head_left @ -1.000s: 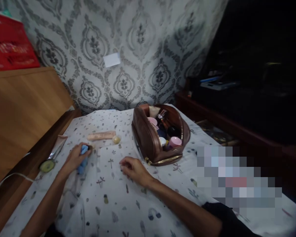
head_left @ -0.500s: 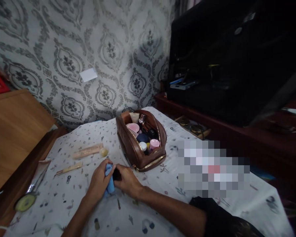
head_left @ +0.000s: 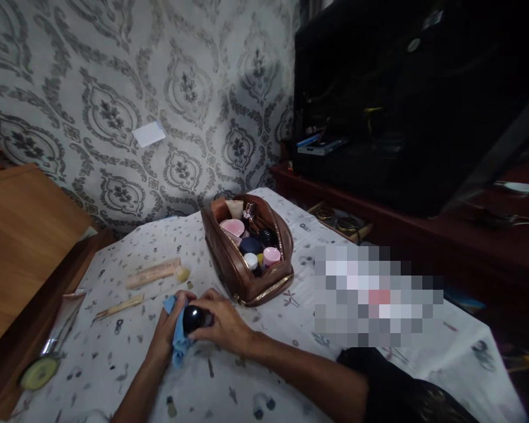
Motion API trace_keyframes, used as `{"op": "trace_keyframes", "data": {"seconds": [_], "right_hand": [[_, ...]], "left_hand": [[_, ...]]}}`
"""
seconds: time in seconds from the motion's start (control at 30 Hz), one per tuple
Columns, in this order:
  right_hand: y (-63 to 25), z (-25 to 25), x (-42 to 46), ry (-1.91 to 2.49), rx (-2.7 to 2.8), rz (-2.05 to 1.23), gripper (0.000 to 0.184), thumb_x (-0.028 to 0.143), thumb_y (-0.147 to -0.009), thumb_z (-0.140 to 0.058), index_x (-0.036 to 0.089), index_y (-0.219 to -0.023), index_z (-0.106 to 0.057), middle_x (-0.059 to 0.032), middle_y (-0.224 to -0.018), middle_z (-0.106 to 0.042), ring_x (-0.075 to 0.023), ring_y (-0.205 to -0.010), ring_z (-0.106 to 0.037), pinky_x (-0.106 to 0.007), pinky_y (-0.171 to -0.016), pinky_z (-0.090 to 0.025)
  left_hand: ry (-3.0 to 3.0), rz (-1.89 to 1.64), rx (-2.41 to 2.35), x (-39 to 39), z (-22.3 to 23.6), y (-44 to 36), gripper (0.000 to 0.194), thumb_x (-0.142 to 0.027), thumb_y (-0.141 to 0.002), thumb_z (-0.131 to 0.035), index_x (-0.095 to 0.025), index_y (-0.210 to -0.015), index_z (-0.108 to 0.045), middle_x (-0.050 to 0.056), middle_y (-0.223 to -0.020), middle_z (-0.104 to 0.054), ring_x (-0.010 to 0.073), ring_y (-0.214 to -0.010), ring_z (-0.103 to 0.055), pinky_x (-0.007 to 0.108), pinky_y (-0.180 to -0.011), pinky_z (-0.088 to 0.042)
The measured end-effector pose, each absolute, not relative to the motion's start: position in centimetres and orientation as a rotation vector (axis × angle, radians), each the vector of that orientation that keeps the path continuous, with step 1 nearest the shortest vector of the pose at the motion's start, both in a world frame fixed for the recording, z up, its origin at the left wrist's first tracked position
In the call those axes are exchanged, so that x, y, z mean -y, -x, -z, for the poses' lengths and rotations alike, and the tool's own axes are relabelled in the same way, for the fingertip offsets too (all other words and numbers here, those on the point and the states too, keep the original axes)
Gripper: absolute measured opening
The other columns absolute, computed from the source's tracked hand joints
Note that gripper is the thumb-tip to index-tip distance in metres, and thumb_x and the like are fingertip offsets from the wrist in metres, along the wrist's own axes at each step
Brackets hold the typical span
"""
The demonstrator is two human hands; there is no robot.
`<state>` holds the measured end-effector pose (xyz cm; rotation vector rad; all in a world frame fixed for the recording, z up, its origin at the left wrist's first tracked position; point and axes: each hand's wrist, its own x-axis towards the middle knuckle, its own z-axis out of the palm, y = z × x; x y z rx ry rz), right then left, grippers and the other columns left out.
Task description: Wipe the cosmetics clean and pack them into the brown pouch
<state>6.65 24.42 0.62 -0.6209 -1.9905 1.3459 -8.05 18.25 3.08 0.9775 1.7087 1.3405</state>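
My left hand [head_left: 165,329] is closed on a light blue cloth [head_left: 179,345], which presses against the left side of a small dark container with a glossy round black top [head_left: 193,318]. From the right, my right hand [head_left: 224,321] grips that container with thumb and fingers. Its lower part is partly hidden by my fingers. Just beyond my hands stands a brown toiletry bag [head_left: 229,267], unzipped. Inside are a pink round lid [head_left: 232,228], a pink jar [head_left: 271,257], a white cap [head_left: 252,260] and several other cosmetics.
Left of my hands lie a peach tube [head_left: 153,273], a small yellowish round item [head_left: 183,274] and thin beige brushes [head_left: 120,306]. Farther left are another tube [head_left: 66,320] and a round yellow-green item [head_left: 39,372]. A dark television [head_left: 392,111] stands right; a pixelated patch covers part of the table.
The black round top has turned into view between my hands. The blue cloth has shifted left and spread around its side. The whole view has moved slightly.
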Motion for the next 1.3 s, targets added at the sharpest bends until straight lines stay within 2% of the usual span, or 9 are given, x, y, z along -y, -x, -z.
{"op": "trace_keyframes", "data": {"seconds": [0.13,0.33,0.47,0.67,0.8,0.87,1.0,1.17,1.3], "right_hand": [[-6.7,-0.5,-24.6,0.623,1.968,-1.316,0.056,0.037,-0.061,-0.090,0.029,-0.114,-0.073,-0.0014,-0.099,-0.051,-0.0190,-0.099,-0.055,-0.030,-0.089,-0.046],[-6.7,-0.6,-24.6,0.587,1.987,-1.338,0.063,0.032,-0.066,-0.087,0.027,-0.125,-0.065,-0.0034,-0.104,-0.054,-0.0194,-0.095,-0.056,-0.033,-0.087,-0.048],[-6.6,-0.4,-24.5,0.568,2.004,-1.270,0.054,0.021,-0.066,-0.086,0.023,-0.116,-0.067,-0.0032,-0.103,-0.057,-0.0190,-0.094,-0.058,-0.032,-0.085,-0.048],[-6.3,0.2,-24.9,0.501,1.977,-1.258,0.054,0.025,-0.063,-0.089,0.021,-0.113,-0.068,-0.0029,-0.098,-0.060,-0.0184,-0.093,-0.059,-0.031,-0.084,-0.049],[-6.3,0.3,-25.2,0.438,1.963,-1.305,0.050,0.029,-0.067,-0.087,0.020,-0.113,-0.069,-0.0041,-0.098,-0.062,-0.0183,-0.090,-0.059,-0.031,-0.081,-0.049],[-6.3,0.3,-25.3,0.422,1.954,-1.343,0.048,0.029,-0.069,-0.085,0.020,-0.114,-0.069,-0.0050,-0.099,-0.063,-0.0184,-0.091,-0.059,-0.031,-0.079,-0.048],[-6.2,0.3,-25.2,0.414,1.917,-1.460,0.049,0.032,-0.070,-0.083,0.021,-0.116,-0.068,-0.0061,-0.101,-0.064,-0.0192,-0.092,-0.060,-0.028,-0.072,-0.048],[-6.3,-0.3,-24.9,0.404,1.858,-1.609,0.052,0.037,-0.069,-0.081,0.018,-0.116,-0.068,-0.0066,-0.104,-0.066,-0.0196,-0.093,-0.062,-0.027,-0.070,-0.047],[-6.4,-0.7,-24.9,0.404,1.885,-1.580,0.049,0.034,-0.068,-0.082,0.019,-0.113,-0.069,-0.0060,-0.104,-0.066,-0.0187,-0.092,-0.061,-0.025,-0.068,-0.047]], "left_hand": [[-0.816,-1.329,-1.538,-18.7,-3.3,8.0,0.056,-0.067,-0.064,-0.074,-0.017,-0.087,-0.065,0.003,-0.077,-0.070,0.0220,-0.075,-0.067,0.030,-0.067,-0.052],[-0.729,-1.412,-1.418,-18.7,-2.8,7.4,0.055,-0.062,-0.062,-0.078,-0.016,-0.089,-0.065,0.004,-0.078,-0.070,0.0223,-0.074,-0.069,0.031,-0.067,-0.053],[-0.817,-1.451,-1.556,-18.5,-2.6,7.3,0.051,-0.065,-0.070,-0.071,-0.017,-0.086,-0.065,0.001,-0.074,-0.069,0.0181,-0.070,-0.066,0.027,-0.066,-0.052],[-0.820,-1.484,-1.620,-18.6,-2.0,7.8,0.057,-0.072,-0.065,-0.070,-0.017,-0.078,-0.064,-0.001,-0.066,-0.065,0.0172,-0.066,-0.063,0.025,-0.062,-0.048],[-0.788,-1.536,-1.621,-18.8,-2.2,7.7,0.056,-0.071,-0.063,-0.073,-0.017,-0.074,-0.064,-0.002,-0.062,-0.063,0.0143,-0.061,-0.060,0.023,-0.059,-0.047],[-0.779,-1.554,-1.575,-18.8,-2.2,7.7,0.056,-0.070,-0.060,-0.075,-0.017,-0.070,-0.063,-0.003,-0.059,-0.061,0.0129,-0.056,-0.058,0.023,-0.057,-0.046],[-0.722,-1.589,-1.472,-18.8,-1.9,7.8,0.052,-0.066,-0.064,-0.075,-0.016,-0.070,-0.062,-0.003,-0.058,-0.060,0.0113,-0.052,-0.055,0.023,-0.053,-0.045],[-0.647,-1.651,-1.380,-18.9,-1.3,8.2,0.047,-0.058,-0.064,-0.079,-0.015,-0.066,-0.059,-0.004,-0.054,-0.054,0.0097,-0.049,-0.051,0.022,-0.049,-0.040],[-0.650,-1.650,-1.378,-18.8,-1.4,8.1,0.045,-0.054,-0.066,-0.079,-0.015,-0.065,-0.058,-0.004,-0.055,-0.052,0.0093,-0.050,-0.050,0.022,-0.051,-0.042]]}}
